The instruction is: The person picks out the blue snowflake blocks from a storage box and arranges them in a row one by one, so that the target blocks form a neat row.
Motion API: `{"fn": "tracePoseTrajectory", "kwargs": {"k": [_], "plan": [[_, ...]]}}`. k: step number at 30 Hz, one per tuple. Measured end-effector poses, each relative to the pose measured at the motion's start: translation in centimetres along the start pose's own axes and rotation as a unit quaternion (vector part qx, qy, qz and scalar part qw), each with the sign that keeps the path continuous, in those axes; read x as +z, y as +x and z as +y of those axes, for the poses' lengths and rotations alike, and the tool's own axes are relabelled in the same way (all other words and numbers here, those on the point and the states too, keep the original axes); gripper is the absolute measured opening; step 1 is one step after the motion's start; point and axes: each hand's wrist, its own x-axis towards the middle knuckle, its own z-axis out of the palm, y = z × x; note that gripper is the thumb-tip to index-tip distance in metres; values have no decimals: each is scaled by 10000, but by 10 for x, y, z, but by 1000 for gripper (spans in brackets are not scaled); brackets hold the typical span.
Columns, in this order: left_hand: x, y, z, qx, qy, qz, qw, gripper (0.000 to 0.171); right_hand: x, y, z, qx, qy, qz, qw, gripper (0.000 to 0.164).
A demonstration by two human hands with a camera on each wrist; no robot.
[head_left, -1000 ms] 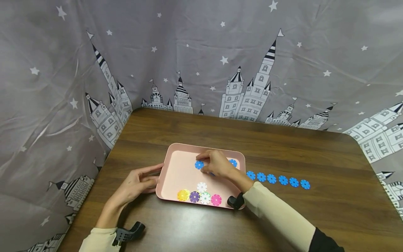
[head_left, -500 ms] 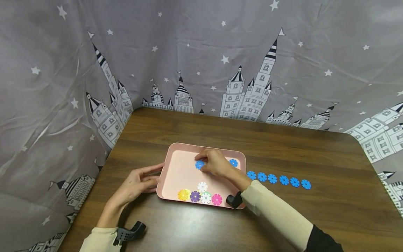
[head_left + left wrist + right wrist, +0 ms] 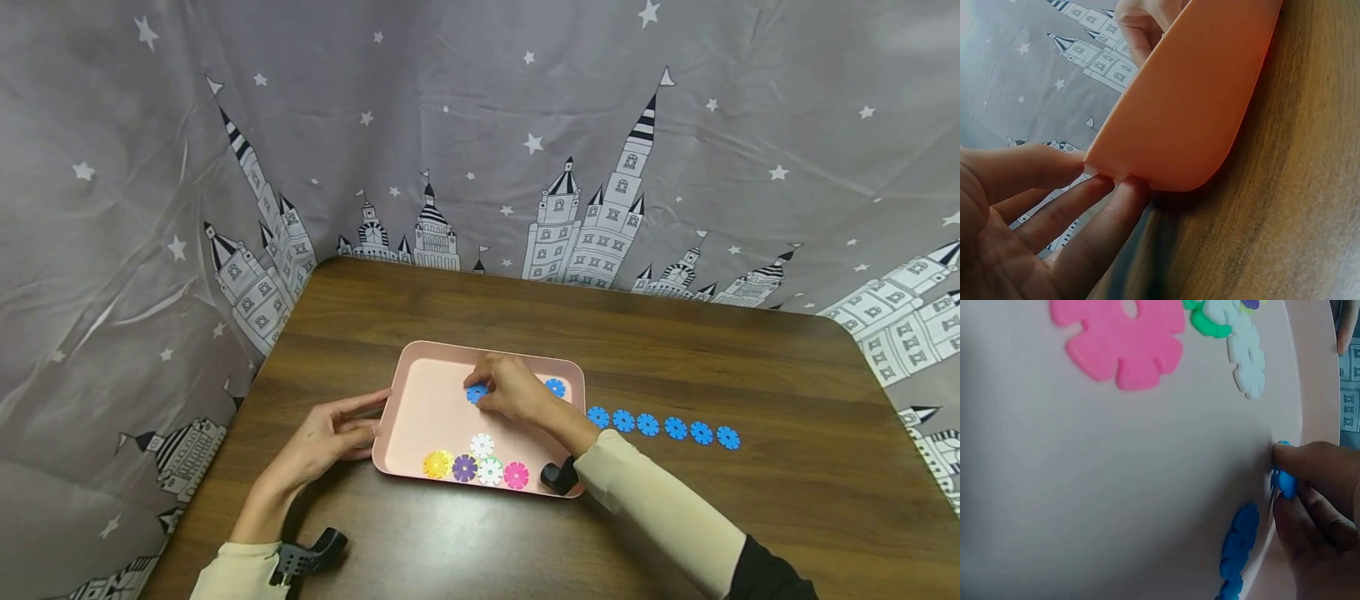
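With the thumb and fingers of my right hand (image 3: 512,390) I pinch a blue notched plastic disc (image 3: 476,394) at the floor of the pink tray (image 3: 420,400). The right wrist view shows that blue disc (image 3: 1285,481) between the fingertips, beside more blue discs (image 3: 1239,542). Partly straight fingers of my left hand (image 3: 322,437) touch the tray's left wall from outside; in the left wrist view the fingertips (image 3: 1132,190) rest against that wall. Another blue disc (image 3: 555,388) lies in the tray's far right corner.
Along the tray's near side lie yellow (image 3: 437,464), purple (image 3: 464,468), white (image 3: 482,445) and pink (image 3: 516,476) discs. Several blue discs (image 3: 647,425) form a row on the wooden table (image 3: 675,358) to the right. A grey castle-print curtain (image 3: 480,125) hangs behind.
The right fingers have closed in on the blue disc and cover more of it. My left hand stays at the tray's wall. The row of blue discs is unchanged.
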Motion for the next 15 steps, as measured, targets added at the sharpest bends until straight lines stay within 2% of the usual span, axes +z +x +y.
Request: {"fn": "tracePoseTrajectory", "kwargs": {"k": [9, 15], "plan": [[0, 0, 0, -40, 68, 5, 10000, 58, -3, -1, -1, -253, -252, -90, 9993, 31], [1, 0, 0, -31, 75, 17, 10000, 57, -4, -1, -4, -6, -220, -254, 9994, 25]]}}
